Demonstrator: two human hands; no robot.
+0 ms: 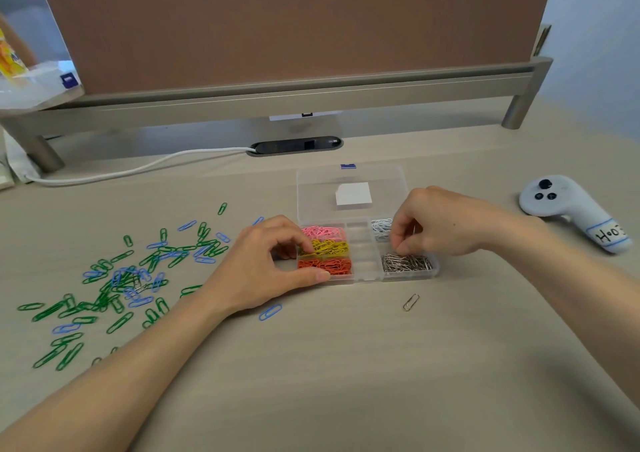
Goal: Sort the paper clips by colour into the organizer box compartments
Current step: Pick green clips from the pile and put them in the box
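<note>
Under the right fingers (401,243), pinched together (clip in there or not, can't tell): silver clips (408,264) in the organizer box (362,243). Left fingers (301,240) curled round its left end. Green and blue clips (114,285) loose on counter (346,365), further left.

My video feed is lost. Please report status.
Left hand grips organizer box. Right hand fingers pinched over silver clips, hold unclear. Green and blue clips unsorted, nothing blocking.
</note>
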